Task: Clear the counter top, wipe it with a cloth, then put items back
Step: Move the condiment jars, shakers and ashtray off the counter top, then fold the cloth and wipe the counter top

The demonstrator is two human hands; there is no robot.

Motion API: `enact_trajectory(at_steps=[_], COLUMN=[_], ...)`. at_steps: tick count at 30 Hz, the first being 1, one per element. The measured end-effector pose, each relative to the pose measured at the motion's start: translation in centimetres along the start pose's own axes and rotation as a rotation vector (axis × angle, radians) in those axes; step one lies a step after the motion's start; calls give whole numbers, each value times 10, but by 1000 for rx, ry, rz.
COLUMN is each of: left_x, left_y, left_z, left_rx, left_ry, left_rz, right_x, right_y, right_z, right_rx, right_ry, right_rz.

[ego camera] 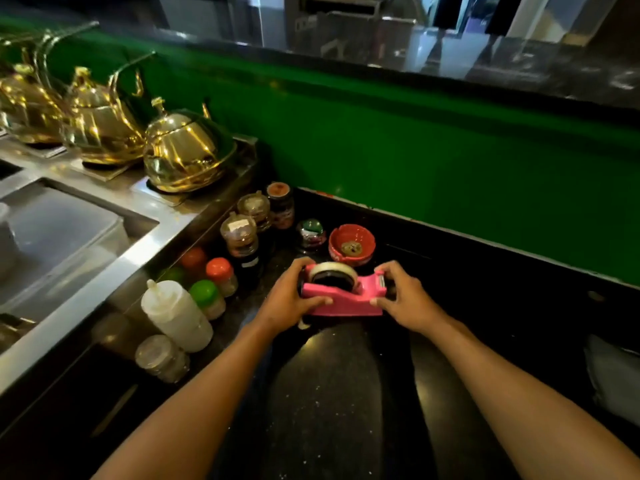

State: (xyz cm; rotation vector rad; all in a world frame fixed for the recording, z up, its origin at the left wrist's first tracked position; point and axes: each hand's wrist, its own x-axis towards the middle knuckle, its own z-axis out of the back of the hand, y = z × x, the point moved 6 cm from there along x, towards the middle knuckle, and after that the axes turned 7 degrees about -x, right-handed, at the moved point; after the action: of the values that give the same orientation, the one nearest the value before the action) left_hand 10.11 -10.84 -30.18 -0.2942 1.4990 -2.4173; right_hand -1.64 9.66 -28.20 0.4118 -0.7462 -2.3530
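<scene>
A pink tape dispenser with a clear tape roll sits in the middle of the black speckled counter. My left hand grips its left end and my right hand grips its right end by the cutter. Whether it rests on the counter or is just above it I cannot tell. Right behind it stands a red ashtray. Along the counter's left side are a white squeeze bottle, several small jars with orange and green lids and clear lidded jars.
A steel unit with a sink runs along the left, carrying three golden kettles. A green wall panel backs the counter. A pale cloth-like thing lies at the right edge.
</scene>
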Motion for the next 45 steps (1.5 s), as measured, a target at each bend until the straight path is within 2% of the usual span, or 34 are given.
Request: enact_trajectory(at_steps=[2,5,7,21,28,35,40,45], left_x=[1,-19,-29,-24,-28,-27,-24,-33], left_y=[16,40,47,46,35,-27,-103,-161], left_z=[8,12,11,11,3,-80,-184,-282], left_rx=[72,429,558,606,549,439,373,322], left_ry=[-68,-141,-167,-203,-153,6,225,394], left_rz=[48,115,74,47,80,-133,-353,-488], right_x=[17,35,43,64,27,-41,-114,-177], right_y=[5,12,17,51,36,-28,-93,-163], right_z=[-3,-13,-19,-45,-29,37,99,147], right_rx=[-14,-5,10,59,57,-78,-115,-156], right_ry=[-12,-64,-100,-133,-124,-232,-318,-346], right_rz=[-7,-43,-48,-70,-76,-127,-227,-324])
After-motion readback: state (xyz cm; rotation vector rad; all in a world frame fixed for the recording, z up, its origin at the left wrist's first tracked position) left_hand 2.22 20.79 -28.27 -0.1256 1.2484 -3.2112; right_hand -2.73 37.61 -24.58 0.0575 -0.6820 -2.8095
